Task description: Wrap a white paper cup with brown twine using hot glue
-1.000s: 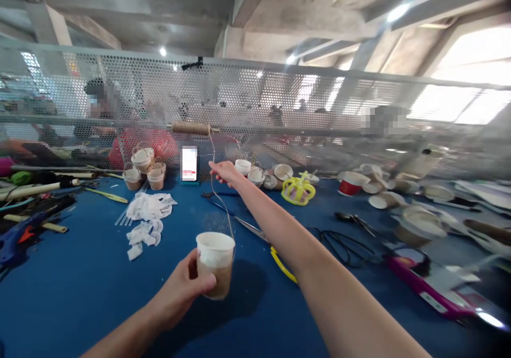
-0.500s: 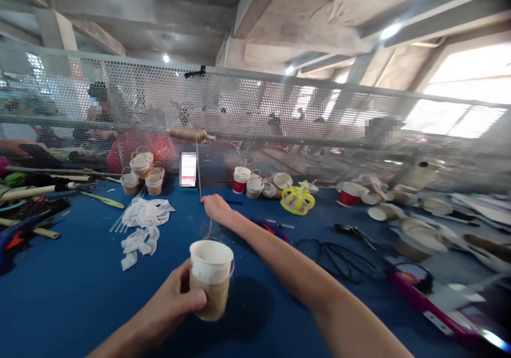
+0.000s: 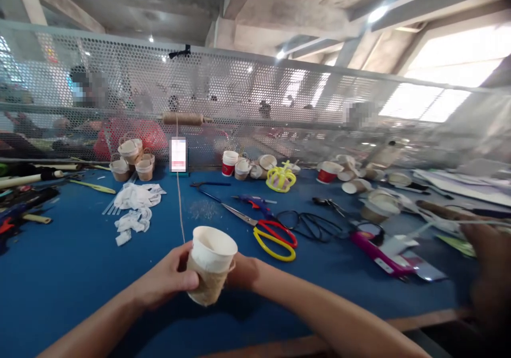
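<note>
Okay, so this looks like the twine-wrapping stage on a paper cup (image 3: pixel 211 265). The cup sits just over the blue tabletop (image 3: pixel 131 273), rim up and tilted a bit, its lower part in a brown, fibrous-looking cover and its upper part bare white. The left hand (image 3: pixel 170 273) has it gripped from the side, thumb pressed across the front. The right hand (image 3: pixel 241 270) is tucked behind the cup, so nobody can tell whether its fingers are pinching anything.

A strand of twine (image 3: pixel 180 209) comes down fairly straight from the spool (image 3: pixel 182 118) on the mesh partition, crosses in front of the propped phone (image 3: pixel 178 156) and disappears behind the left hand. Judging by that, the next move calls for a steady cup and some tension on the line.

As for obstacles, not much is right on the strand. White crumpled cloth or paper (image 3: pixel 136 196) lies left of it, what look like blue-handled pliers (image 3: pixel 215 183) right of it. The red-and-yellow-handled scissors (image 3: pixel 275 238) rest beyond the right forearm, near the glue gun (image 3: pixel 257 204). Biggest nuisance is probably the cup itself, hiding those fingers.
</note>
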{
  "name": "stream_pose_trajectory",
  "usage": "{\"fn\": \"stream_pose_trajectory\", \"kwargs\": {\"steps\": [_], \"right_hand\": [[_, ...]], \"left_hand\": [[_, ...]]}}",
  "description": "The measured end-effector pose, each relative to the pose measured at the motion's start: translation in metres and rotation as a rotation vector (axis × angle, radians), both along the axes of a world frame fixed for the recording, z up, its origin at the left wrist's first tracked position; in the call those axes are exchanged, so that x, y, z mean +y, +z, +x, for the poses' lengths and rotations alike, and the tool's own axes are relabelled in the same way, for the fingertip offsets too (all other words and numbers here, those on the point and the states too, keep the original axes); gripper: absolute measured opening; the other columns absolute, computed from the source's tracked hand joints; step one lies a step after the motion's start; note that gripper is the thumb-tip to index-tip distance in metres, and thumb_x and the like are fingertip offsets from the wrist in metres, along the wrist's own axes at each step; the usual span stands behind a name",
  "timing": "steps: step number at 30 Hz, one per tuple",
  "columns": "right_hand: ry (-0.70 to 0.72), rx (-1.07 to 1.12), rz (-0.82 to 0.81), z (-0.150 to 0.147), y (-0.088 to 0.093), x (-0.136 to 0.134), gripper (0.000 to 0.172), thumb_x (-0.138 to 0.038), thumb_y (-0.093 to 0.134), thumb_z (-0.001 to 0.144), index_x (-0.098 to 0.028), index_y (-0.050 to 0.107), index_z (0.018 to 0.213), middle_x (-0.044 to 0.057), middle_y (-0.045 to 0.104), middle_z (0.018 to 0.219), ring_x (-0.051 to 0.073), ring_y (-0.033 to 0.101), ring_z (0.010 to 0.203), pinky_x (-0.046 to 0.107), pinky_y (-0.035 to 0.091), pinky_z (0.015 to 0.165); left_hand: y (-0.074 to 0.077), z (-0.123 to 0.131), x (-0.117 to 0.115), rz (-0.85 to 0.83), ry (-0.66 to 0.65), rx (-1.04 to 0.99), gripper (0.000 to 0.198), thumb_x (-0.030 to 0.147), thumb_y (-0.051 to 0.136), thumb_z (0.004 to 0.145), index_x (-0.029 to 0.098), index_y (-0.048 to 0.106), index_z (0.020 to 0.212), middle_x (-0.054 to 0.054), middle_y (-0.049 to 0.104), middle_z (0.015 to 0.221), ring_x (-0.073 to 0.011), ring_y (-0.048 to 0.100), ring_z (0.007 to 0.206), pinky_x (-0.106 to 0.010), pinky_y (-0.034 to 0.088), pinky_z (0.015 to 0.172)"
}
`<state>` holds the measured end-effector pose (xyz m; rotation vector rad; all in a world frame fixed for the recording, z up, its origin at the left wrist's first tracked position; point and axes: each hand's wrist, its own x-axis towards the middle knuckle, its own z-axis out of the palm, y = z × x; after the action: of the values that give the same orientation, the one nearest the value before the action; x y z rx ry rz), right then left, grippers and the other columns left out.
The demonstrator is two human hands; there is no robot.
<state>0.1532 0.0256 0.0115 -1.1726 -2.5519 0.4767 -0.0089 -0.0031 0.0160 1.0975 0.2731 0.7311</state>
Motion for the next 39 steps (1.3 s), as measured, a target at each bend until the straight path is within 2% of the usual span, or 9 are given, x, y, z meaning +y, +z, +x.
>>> {"fn": "stream_pose_trajectory", "kwargs": {"steps": [4,9,14,20,26,30,35,37,39], "right_hand": [[-0.110,-0.217,-0.051,0.012,0.028,0.029,0.027,-0.031,0.049,0.084,-0.015,0.054,0.106,0.006,0.056,0.105,0.017,0.057,0.087,0.036,0.048,0.074],[-0.426,-0.343,0.026,0.046,0.057,0.050,0.028,-0.023,0.034,0.089,-0.012,0.060,0.092,0.011,0.061,0.097,0.021,0.056,0.092,0.037,0.041,0.080],[-0.674,-0.463,-0.045,0.088,0.038,0.026,0.028,-0.014,0.044,0.078,-0.006,0.058,0.101,0.022,0.060,0.098,0.030,0.059,0.089,0.036,0.041,0.071],[-0.746,-0.442,-0.105,0.107,0.013,0.013,0.051,-0.008,0.049,0.068,-0.008,0.048,0.119,0.020,0.058,0.101,0.030,0.055,0.095,0.034,0.037,0.077],[-0.807,-0.188,-0.124,0.110,0.000,0.016,0.065,-0.018,0.054,0.063,-0.009,0.041,0.126,0.016,0.054,0.102,0.026,0.053,0.091,0.036,0.037,0.078],[-0.789,0.090,-0.231,0.104,-0.003,0.001,0.058,-0.021,0.051,0.066,-0.010,0.042,0.122,0.007,0.055,0.081,0.018,0.054,0.069,0.031,0.042,0.064],[-0.646,0.435,-0.402,0.090,0.017,-0.020,0.046,-0.046,0.045,0.076,-0.017,0.044,0.111,-0.003,0.043,0.063,0.008,0.037,0.042,0.024,0.034,0.040],[-0.515,0.650,-0.495,0.084,0.028,-0.023,0.046,-0.054,0.042,0.076,-0.020,0.045,0.107,-0.005,0.039,0.061,0.007,0.033,0.041,0.022,0.031,0.038],[-0.353,0.861,-0.560,0.079,0.036,-0.022,0.052,-0.059,0.041,0.075,-0.021,0.042,0.109,-0.005,0.039,0.061,0.008,0.038,0.044,0.023,0.036,0.042]], "left_hand": [[0.000,-0.001,0.000,0.015,-0.020,0.016,0.071,0.046,0.072,0.059,0.013,0.051,0.119,-0.016,0.060,0.110,-0.0333,0.051,0.107,-0.042,0.039,0.088],[0.001,-0.003,0.002,0.004,0.037,0.063,0.070,0.047,0.071,0.060,0.014,0.051,0.118,-0.016,0.058,0.113,-0.0322,0.050,0.107,-0.039,0.039,0.086],[0.002,-0.004,0.005,-0.040,0.123,0.093,0.067,0.048,0.071,0.059,0.013,0.054,0.112,-0.016,0.058,0.110,-0.0299,0.053,0.102,-0.036,0.042,0.082],[-0.001,-0.005,0.010,-0.123,0.177,0.077,0.056,0.043,0.071,0.063,0.013,0.053,0.107,-0.014,0.062,0.096,-0.0239,0.062,0.079,-0.038,0.048,0.073],[0.002,-0.004,0.012,-0.150,0.244,0.107,0.052,0.044,0.069,0.064,0.012,0.054,0.102,-0.010,0.062,0.085,-0.0189,0.060,0.070,-0.034,0.050,0.065],[0.002,-0.002,0.013,-0.145,0.392,0.130,0.050,0.043,0.070,0.064,0.012,0.056,0.100,-0.010,0.061,0.088,-0.0163,0.057,0.071,-0.028,0.047,0.063],[0.001,-0.002,0.016,-0.139,0.466,0.159,0.046,0.042,0.069,0.066,0.012,0.055,0.099,-0.008,0.060,0.087,-0.0150,0.056,0.071,-0.026,0.046,0.060],[0.001,-0.002,0.017,-0.127,0.471,0.187,0.043,0.041,0.067,0.068,0.013,0.054,0.099,-0.008,0.059,0.088,-0.0146,0.056,0.071,-0.026,0.047,0.060],[0.003,-0.001,0.018,-0.107,0.485,0.229,0.042,0.040,0.066,0.070,0.013,0.053,0.099,-0.008,0.059,0.088,-0.0154,0.057,0.072,-0.026,0.048,0.060]]}}
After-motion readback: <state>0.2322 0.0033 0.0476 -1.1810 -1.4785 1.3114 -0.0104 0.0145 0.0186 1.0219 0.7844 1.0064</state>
